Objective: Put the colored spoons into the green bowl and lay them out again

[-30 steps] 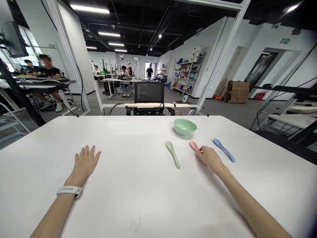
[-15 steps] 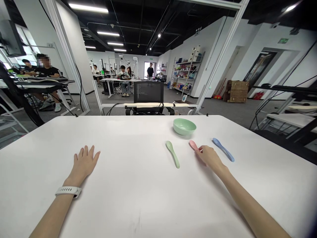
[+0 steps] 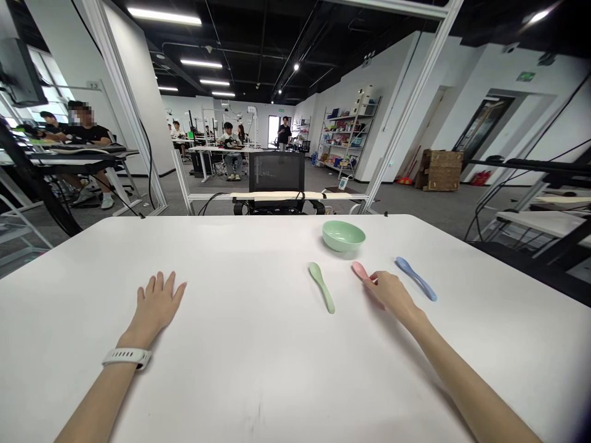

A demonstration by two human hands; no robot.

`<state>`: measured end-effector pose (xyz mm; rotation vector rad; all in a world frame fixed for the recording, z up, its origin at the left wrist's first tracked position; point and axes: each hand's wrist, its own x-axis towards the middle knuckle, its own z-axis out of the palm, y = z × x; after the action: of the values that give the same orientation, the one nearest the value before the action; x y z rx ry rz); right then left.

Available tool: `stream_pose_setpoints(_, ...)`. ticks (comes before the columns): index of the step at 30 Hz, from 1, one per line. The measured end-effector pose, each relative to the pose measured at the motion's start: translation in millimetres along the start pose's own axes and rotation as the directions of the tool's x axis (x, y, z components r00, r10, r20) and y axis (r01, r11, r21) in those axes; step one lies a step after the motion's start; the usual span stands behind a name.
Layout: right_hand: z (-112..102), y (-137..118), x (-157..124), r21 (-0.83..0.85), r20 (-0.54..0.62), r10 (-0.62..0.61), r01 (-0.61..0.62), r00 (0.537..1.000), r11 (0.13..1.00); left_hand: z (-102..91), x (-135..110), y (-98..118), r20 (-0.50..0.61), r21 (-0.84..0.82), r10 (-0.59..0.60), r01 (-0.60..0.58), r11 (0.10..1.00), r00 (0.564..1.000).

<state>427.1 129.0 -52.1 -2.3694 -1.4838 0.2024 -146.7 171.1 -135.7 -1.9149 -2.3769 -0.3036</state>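
My left hand [image 3: 157, 304] lies flat on the white table [image 3: 221, 369], fingers spread, holding nothing. My right hand [image 3: 392, 293] is closed round the handle of a pink spoon [image 3: 360, 271]; the spoon's bowl end points away from me and shows, while my fingers cover much of the handle. A green spoon [image 3: 322, 288] rests on the tabletop left of the pink one. To the right of my hand lies a blue spoon [image 3: 416, 279]. Beyond the spoons stands a green bowl [image 3: 343, 235] near the table's far edge.
Behind the far edge are a metal frame bar [image 3: 212, 196] and a black mesh chair [image 3: 276, 171]. Farther back, several people sit at desks, one person [image 3: 284, 132] stands, and a loaded shelf rack [image 3: 353, 135] is against the wall.
Both hands, the spoons and the bowl stay in the same places on the table. In the background, the standing person has shifted slightly to the right.
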Motion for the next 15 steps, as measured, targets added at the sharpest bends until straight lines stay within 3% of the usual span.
stream_pose_setpoints(4, -1.6, 1.4, 0.5, 0.09, 0.135, 0.051, -0.064, 0.989, 0.994, 0.8, 0.4, -0.2, -0.002, -0.025, -0.018, 0.018, 1.0, 1.0)
stream_pose_setpoints(15, -1.3, 3.8, 2.1, 0.122, 0.149, 0.075, -0.093, 0.986, 0.988, 2.8, 1.3, -1.9, -0.001, 0.007, 0.005, -0.005, 1.0, 1.0)
